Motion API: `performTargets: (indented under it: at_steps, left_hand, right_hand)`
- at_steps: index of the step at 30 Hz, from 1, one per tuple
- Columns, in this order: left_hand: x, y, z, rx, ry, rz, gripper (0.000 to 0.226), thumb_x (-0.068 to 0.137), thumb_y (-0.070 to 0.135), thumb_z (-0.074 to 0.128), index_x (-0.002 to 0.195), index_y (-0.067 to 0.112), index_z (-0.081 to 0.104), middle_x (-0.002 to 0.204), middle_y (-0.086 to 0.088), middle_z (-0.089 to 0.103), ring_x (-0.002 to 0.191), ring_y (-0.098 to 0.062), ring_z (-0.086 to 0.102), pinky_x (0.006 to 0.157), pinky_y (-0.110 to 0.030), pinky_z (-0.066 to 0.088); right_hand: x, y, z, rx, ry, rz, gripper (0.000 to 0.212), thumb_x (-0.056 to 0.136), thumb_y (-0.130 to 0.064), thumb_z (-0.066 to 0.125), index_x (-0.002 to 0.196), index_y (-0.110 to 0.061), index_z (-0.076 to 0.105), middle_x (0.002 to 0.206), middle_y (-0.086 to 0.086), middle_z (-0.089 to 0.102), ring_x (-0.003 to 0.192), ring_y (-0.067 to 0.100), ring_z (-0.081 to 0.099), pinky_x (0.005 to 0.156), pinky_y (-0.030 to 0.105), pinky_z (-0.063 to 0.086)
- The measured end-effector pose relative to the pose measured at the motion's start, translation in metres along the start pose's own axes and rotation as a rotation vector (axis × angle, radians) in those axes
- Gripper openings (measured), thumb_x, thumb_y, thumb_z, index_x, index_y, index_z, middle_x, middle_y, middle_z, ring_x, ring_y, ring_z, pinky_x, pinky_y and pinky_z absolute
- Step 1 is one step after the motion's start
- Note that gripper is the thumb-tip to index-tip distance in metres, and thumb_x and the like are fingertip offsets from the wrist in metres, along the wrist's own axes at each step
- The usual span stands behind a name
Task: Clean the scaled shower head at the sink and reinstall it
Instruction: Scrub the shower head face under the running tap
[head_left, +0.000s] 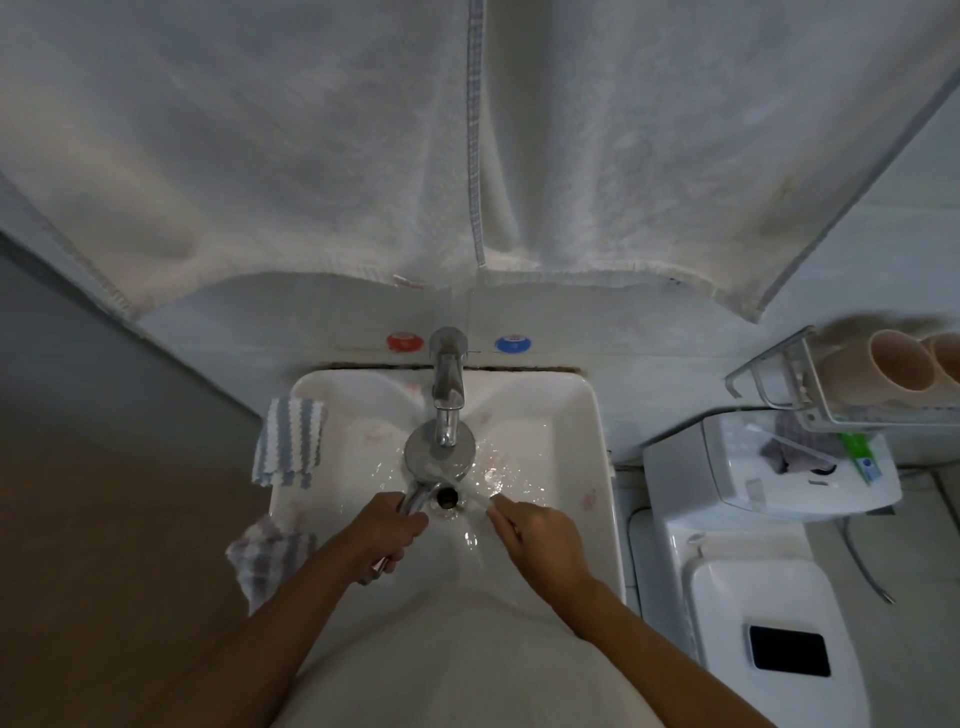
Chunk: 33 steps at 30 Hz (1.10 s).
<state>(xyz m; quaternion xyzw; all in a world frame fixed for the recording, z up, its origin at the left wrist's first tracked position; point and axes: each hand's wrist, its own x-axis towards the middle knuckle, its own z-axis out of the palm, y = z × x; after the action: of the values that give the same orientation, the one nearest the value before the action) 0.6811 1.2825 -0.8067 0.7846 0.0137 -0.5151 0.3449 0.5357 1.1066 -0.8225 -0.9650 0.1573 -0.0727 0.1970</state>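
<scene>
The chrome shower head (439, 453) lies in the white sink (597, 467), its round head right under the faucet (448, 387). My left hand (387, 532) is shut around its handle, near the drain (447, 497). My right hand (537, 535) pinches a thin white brush-like tool (475, 491), blurred, whose far end touches the lower right rim of the shower head. Water spreads and glints over the basin floor to the right of the head.
Striped blue-white cloths lie on the sink's left rim (288, 441) and front left edge (270, 556). White towels (467, 156) hang above. Red (404, 341) and blue (512, 343) knobs flank the faucet. On the right are a toilet (753, 571) and a rack of cups (893, 369).
</scene>
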Motion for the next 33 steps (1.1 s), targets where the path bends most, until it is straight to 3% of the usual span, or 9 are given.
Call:
performTargets:
  at_steps: [2,6,11,17,22,27,33]
  left_hand:
    - [-0.0002,-0.0011,0.0008,0.018,-0.008,0.006,0.013,0.086,0.018,0.055,0.077,0.01,0.049,0.065,-0.01,0.048,0.041,-0.016,0.04,0.045,-0.023,0.034]
    - [-0.0006,0.0002,0.0019,0.03,-0.008,0.019,0.014,0.087,0.017,0.055,0.078,0.01,0.047,0.065,-0.01,0.048,0.04,-0.015,0.04,0.041,-0.021,0.034]
    - [-0.0042,0.0029,0.0042,0.051,-0.011,0.031,0.013,0.089,0.014,0.054,0.08,0.01,0.047,0.065,-0.009,0.047,0.038,-0.013,0.038,0.035,-0.019,0.032]
    - [-0.0025,-0.0021,0.0013,0.063,0.002,0.027,0.014,0.089,0.017,0.055,0.08,0.009,0.047,0.066,-0.011,0.047,0.039,-0.014,0.038,0.038,-0.02,0.032]
    - [-0.0041,-0.0033,0.0025,0.164,0.004,0.014,0.013,0.086,0.024,0.054,0.081,0.013,0.048,0.066,-0.011,0.049,0.037,-0.017,0.04,0.037,-0.015,0.03]
    - [-0.0013,-0.0056,0.0017,0.153,-0.008,0.021,0.014,0.082,0.026,0.056,0.082,0.014,0.048,0.068,-0.014,0.05,0.039,-0.018,0.04,0.043,-0.019,0.031]
    - [-0.0009,-0.0039,0.0031,0.129,0.001,0.02,0.014,0.087,0.021,0.055,0.08,0.013,0.047,0.068,-0.012,0.05,0.039,-0.017,0.04,0.042,-0.02,0.033]
  right_hand:
    - [0.0027,0.0025,-0.0006,-0.011,0.023,0.06,0.025,0.096,-0.037,0.048,0.09,-0.022,0.067,0.051,-0.001,0.056,0.04,0.021,0.053,0.04,0.024,0.03]
    - [-0.0007,-0.0012,0.0007,-0.006,-0.02,-0.04,0.03,0.095,-0.042,0.044,0.089,-0.024,0.067,0.051,-0.001,0.056,0.042,0.021,0.054,0.04,0.024,0.034]
    - [0.0062,0.0042,-0.0006,-0.012,0.04,0.142,0.025,0.098,-0.034,0.05,0.081,-0.019,0.061,0.05,-0.001,0.055,0.039,0.021,0.052,0.039,0.025,0.03]
    - [-0.0009,0.0004,0.0004,0.064,-0.056,-0.006,0.032,0.096,-0.044,0.042,0.09,-0.023,0.066,0.055,0.001,0.059,0.047,0.024,0.055,0.045,0.025,0.031]
    - [0.0069,0.006,0.0027,-0.013,0.033,0.147,0.027,0.098,-0.034,0.049,0.08,-0.017,0.061,0.051,0.002,0.057,0.041,0.023,0.053,0.04,0.026,0.031]
    - [0.0058,0.0054,0.0005,0.004,0.018,0.196,0.026,0.099,-0.032,0.051,0.081,-0.017,0.061,0.052,0.001,0.058,0.041,0.021,0.052,0.041,0.025,0.03]
    - [-0.003,0.0014,0.0004,0.109,-0.148,-0.002,0.031,0.098,-0.044,0.043,0.093,-0.023,0.065,0.061,0.003,0.063,0.054,0.024,0.058,0.05,0.027,0.033]
